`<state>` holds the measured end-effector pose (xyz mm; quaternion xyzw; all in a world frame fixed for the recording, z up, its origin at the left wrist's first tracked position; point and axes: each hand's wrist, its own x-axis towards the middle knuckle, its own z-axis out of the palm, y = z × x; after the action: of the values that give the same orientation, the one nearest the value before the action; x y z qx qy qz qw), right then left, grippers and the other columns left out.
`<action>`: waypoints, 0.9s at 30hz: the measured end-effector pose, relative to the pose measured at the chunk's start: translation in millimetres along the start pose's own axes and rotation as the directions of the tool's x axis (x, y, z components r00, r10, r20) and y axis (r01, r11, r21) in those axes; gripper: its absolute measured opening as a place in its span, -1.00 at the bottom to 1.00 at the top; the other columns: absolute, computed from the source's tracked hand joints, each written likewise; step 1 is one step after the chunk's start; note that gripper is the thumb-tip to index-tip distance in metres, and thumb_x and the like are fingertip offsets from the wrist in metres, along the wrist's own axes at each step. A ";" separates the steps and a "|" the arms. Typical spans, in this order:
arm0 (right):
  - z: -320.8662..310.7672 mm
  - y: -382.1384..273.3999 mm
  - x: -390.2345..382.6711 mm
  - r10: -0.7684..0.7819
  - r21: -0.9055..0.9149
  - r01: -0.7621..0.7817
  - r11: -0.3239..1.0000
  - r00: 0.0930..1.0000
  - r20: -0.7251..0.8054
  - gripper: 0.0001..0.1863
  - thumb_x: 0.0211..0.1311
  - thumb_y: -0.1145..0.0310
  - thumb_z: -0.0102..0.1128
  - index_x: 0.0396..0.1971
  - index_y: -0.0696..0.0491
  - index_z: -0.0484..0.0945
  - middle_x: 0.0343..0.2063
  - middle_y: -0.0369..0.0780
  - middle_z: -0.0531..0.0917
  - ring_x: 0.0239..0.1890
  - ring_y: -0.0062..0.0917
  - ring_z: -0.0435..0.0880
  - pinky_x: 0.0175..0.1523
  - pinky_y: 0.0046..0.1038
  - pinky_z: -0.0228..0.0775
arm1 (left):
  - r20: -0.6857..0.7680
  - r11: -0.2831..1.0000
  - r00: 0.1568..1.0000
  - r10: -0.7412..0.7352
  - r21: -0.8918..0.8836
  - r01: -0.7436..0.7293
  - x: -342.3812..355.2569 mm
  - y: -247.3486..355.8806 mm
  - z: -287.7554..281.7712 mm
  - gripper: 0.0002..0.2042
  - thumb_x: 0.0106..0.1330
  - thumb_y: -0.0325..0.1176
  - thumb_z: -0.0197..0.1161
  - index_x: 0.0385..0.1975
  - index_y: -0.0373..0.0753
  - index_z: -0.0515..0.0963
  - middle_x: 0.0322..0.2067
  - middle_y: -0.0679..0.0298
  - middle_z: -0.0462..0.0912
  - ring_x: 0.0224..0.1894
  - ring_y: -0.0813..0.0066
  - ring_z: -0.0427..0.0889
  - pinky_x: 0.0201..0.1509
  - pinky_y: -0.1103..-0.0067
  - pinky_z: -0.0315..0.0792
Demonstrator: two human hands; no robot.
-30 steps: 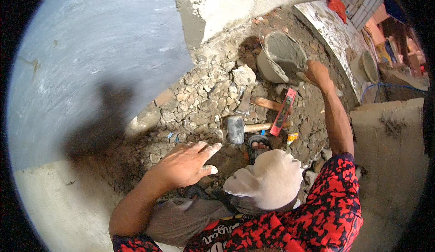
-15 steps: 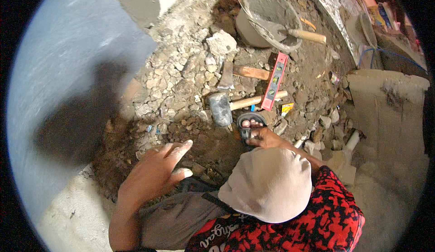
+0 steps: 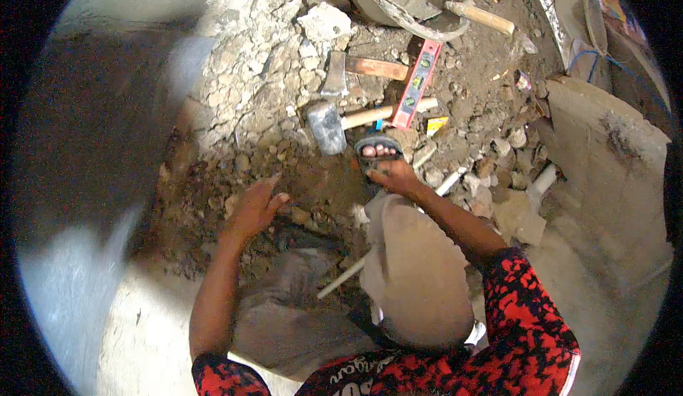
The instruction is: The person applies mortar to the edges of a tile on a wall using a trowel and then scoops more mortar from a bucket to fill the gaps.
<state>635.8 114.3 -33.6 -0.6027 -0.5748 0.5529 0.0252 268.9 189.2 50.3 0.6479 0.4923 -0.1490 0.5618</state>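
My left hand [image 3: 257,207] is held low over the loose soil and broken stone, empty, with its forefinger and thumb apart. By the sandal [image 3: 379,145] on my foot, my right hand [image 3: 393,176] is closed. Its fingertips are hidden, so I cannot see what they hold. Just beyond the sandal lies a mallet [image 3: 327,128] with a black head and a wooden handle. A red spirit level [image 3: 416,86] rests across that handle's end. Farther off lies a hatchet-like tool [image 3: 336,76], its wooden handle reaching toward the level.
A bucket [image 3: 363,1] of grey mortar stands at the far side, a wooden-handled tool [image 3: 482,17] leaning in it. Rubble [image 3: 242,90] covers the ground. A pale thin rod [image 3: 343,276] lies near my knee [image 3: 420,275]. A grey slab-like piece [image 3: 605,133] stands at right.
The view has shifted, so the tools and bucket sit higher in it. My left hand has come down nearer the soil. My right hand stays by the sandal, and the pale rod now shows.
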 end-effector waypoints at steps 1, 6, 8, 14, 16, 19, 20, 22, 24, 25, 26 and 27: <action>-3.4 -4.5 0.7 0.054 0.113 -0.057 0.992 0.998 0.030 -0.59 0.19 0.01 0.21 -0.55 0.10 0.59 -0.71 -0.19 0.49 -0.62 -0.52 0.51 -0.43 -0.40 0.37 | 0.015 0.999 0.999 -0.035 0.009 0.035 -2.9 -9.5 19.9 -0.40 0.40 0.04 -0.05 0.26 -0.30 0.23 0.20 -0.11 0.34 0.27 -0.02 0.29 0.32 0.27 0.17; -19.0 -7.2 -23.2 0.154 -0.108 -0.137 0.985 0.974 0.167 -0.57 0.25 -0.01 0.10 -0.28 0.11 0.61 -0.35 -0.07 0.65 -0.27 -0.26 0.63 -0.10 -0.30 0.43 | 0.102 0.988 0.985 -0.139 -0.054 0.145 -47.7 -20.8 87.2 -0.38 0.39 0.08 -0.07 0.26 -0.30 0.24 0.23 -0.09 0.30 0.30 -0.01 0.26 0.34 0.27 0.15; -40.2 -17.8 -55.8 0.117 -0.065 -0.104 0.992 0.959 0.260 -0.57 0.25 -0.01 0.07 -0.25 0.09 0.61 -0.32 -0.05 0.65 -0.24 -0.21 0.63 -0.07 -0.28 0.43 | 0.161 0.934 0.934 -0.318 -0.114 0.338 -69.5 9.9 90.0 -0.35 0.37 0.11 -0.07 0.27 -0.30 0.23 0.23 -0.08 0.30 0.31 -0.01 0.22 0.35 0.28 0.14; -66.1 -14.5 -112.7 0.337 -0.162 -0.296 0.941 0.799 0.497 -0.49 0.21 -0.06 0.08 -0.04 0.04 0.58 -0.05 -0.03 0.60 0.00 -0.16 0.57 0.14 -0.32 0.36 | 0.324 0.917 0.871 -0.370 -0.024 0.399 -132.2 89.9 72.9 -0.36 0.34 0.08 -0.01 0.28 -0.27 0.22 0.24 -0.07 0.29 0.30 -0.03 0.25 0.36 0.27 0.12; -68.5 -8.6 -128.7 0.480 -0.139 -0.486 0.863 0.702 0.526 -0.45 0.19 -0.05 0.08 0.00 0.08 0.55 0.05 0.02 0.53 0.09 -0.13 0.50 0.21 -0.31 0.30 | 0.289 0.919 0.878 -0.383 0.021 0.394 -157.2 99.6 68.3 -0.36 0.33 0.07 0.00 0.28 -0.26 0.23 0.22 -0.08 0.31 0.28 -0.04 0.27 0.35 0.25 0.14; -76.2 -43.6 -145.0 0.305 -0.244 -0.194 0.950 0.748 0.590 -0.44 0.19 0.01 0.05 0.05 0.11 0.49 0.07 0.06 0.49 0.11 -0.10 0.47 0.22 -0.29 0.28 | 0.266 0.908 0.873 -0.408 0.018 0.419 -201.3 105.2 60.6 -0.37 0.31 0.06 0.03 0.27 -0.24 0.24 0.20 -0.10 0.34 0.25 -0.04 0.31 0.31 0.23 0.18; -79.0 -56.5 -149.3 0.245 -0.272 -0.092 0.958 0.754 0.609 -0.44 0.19 0.03 0.04 0.07 0.13 0.47 0.08 0.08 0.48 0.12 -0.09 0.46 0.22 -0.28 0.28 | 0.277 0.900 0.868 -0.412 -0.026 0.436 -215.2 108.9 54.6 -0.37 0.30 0.06 0.04 0.26 -0.24 0.25 0.18 -0.10 0.36 0.24 -0.05 0.33 0.29 0.22 0.20; -80.8 -67.5 -165.7 0.364 -0.033 -0.395 0.918 0.806 0.467 -0.37 0.19 0.05 0.04 0.17 0.14 0.35 0.09 0.12 0.46 0.15 -0.06 0.43 0.24 -0.27 0.25 | 0.240 0.893 0.866 -0.439 0.009 0.450 -241.7 129.0 40.0 -0.36 0.28 0.07 0.07 0.25 -0.22 0.26 0.17 -0.12 0.37 0.22 -0.05 0.35 0.27 0.22 0.23; -66.4 -60.9 -183.2 0.416 -0.081 -0.428 0.900 0.787 0.456 -0.31 0.20 0.03 0.05 0.22 0.18 0.26 0.12 0.11 0.43 0.17 -0.05 0.40 0.28 -0.26 0.20 | 0.209 0.885 0.861 -0.463 0.050 0.463 -252.3 149.6 14.4 -0.35 0.25 0.08 0.09 0.25 -0.21 0.28 0.16 -0.13 0.37 0.20 -0.05 0.37 0.24 0.22 0.26; -73.0 -72.6 -193.6 0.406 -0.072 -0.415 0.907 0.814 0.415 -0.32 0.21 0.03 0.05 0.20 0.21 0.28 0.11 0.11 0.43 0.17 -0.04 0.40 0.29 -0.25 0.20 | 0.278 0.850 0.807 -0.520 0.073 0.522 -249.9 172.2 -2.3 -0.35 0.23 0.07 0.12 0.24 -0.23 0.28 0.17 -0.13 0.37 0.21 -0.05 0.37 0.24 0.23 0.26; -78.1 -84.5 -198.4 0.388 -0.062 -0.394 0.917 0.844 0.372 -0.32 0.21 0.02 0.06 0.17 0.23 0.30 0.11 0.11 0.43 0.16 -0.04 0.40 0.29 -0.24 0.19 | 0.334 0.808 0.745 -0.578 0.101 0.581 -248.8 189.0 -14.7 -0.34 0.22 0.06 0.16 0.23 -0.25 0.28 0.17 -0.12 0.37 0.21 -0.05 0.36 0.24 0.24 0.26; -74.6 -82.8 -205.5 0.398 -0.049 -0.409 0.911 0.844 0.360 -0.32 0.21 0.02 0.06 0.17 0.23 0.30 0.11 0.11 0.43 0.16 -0.04 0.40 0.29 -0.24 0.19 | 0.339 0.815 0.749 -0.570 0.119 0.567 -250.0 197.6 -18.7 -0.34 0.22 0.06 0.16 0.23 -0.25 0.28 0.17 -0.12 0.37 0.21 -0.05 0.36 0.24 0.24 0.26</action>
<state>688.6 39.3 181.5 -0.5972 -0.4213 0.6558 -0.1890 303.6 110.9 357.8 0.4313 0.5541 -0.4304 0.5673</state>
